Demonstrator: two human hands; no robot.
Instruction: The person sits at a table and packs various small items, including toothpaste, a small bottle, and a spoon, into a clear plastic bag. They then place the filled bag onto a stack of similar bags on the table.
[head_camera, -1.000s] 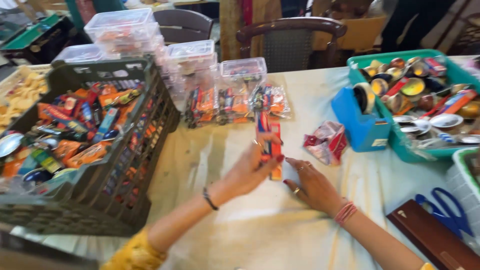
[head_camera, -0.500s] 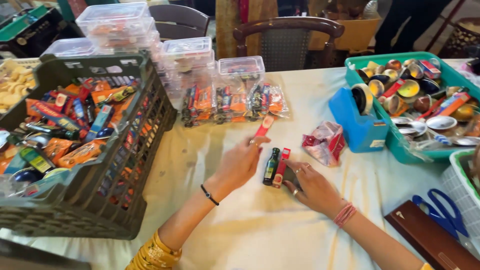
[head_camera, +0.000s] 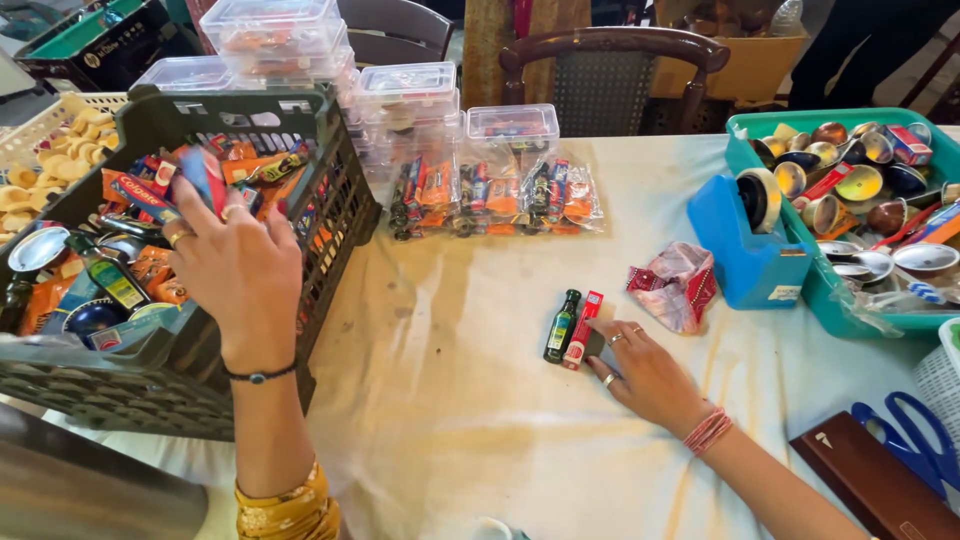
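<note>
My left hand (head_camera: 235, 275) is up over the crate (head_camera: 330, 215), fingers curled in among the packets there. They close around a blue-and-red packet (head_camera: 205, 175) that sticks up above my knuckles; I can't tell how firmly, since the back of the hand hides the grip. To do this well, I'd say lift straight up so the neighbouring packets don't come along.

Out from the crate, on the cloth (head_camera: 450, 400) to its right, lie a small green bottle (head_camera: 561, 326) and a red tube (head_camera: 583, 329), side by side and touching or nearly so, both pointing away from me. My right hand (head_camera: 650, 375) rests flat on the cloth just right of them, fingers spread and lying loose, fingertips against the tube, clamped on nothing. Good place for it: it keeps that pair from rolling, and my judgement is it should stay light, only steadying them.

Farther right of the crate, past the pair, sits a crumpled red-and-white wrapper (head_camera: 675, 285), just clear of my fingers. Beyond that is a blue box (head_camera: 745, 255) with a roll of tape in it, set against a teal tray (head_camera: 850, 310) of little bowls and tins. Behind the pair, close to the crate's far corner, clear bags (head_camera: 495, 195) of packed sets lie in a row, with clear tubs (head_camera: 405, 90) stacked behind them. Scissors (head_camera: 915, 445) lie at the right edge, well away from the crate.

Risk, as I see it: my left forearm crosses the crate's near wall, so a careless pull could drag it.
</note>
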